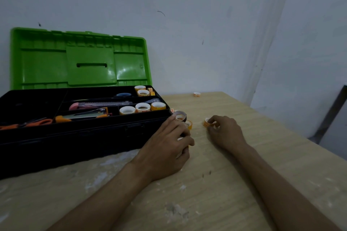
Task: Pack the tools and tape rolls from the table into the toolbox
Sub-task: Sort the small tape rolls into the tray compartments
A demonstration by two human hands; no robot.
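The black toolbox (80,133) stands open at the left, its green lid (80,58) leaning against the wall. Its tray holds orange scissors (28,123), a pink utility knife (99,104), pliers (84,115), and several small tape rolls (142,108). My left hand (165,146) lies on the table beside the box's right end, fingers curled over small tape rolls; a dark-rimmed roll (179,115) and an orange roll (188,124) show at its fingertips. My right hand (225,131) pinches a small orange tape roll (207,123) on the table.
One more small tape roll (196,94) lies alone near the table's far edge. The wooden table (206,193) is smeared with white marks in front. White walls stand behind and to the right; the table's right edge runs diagonally.
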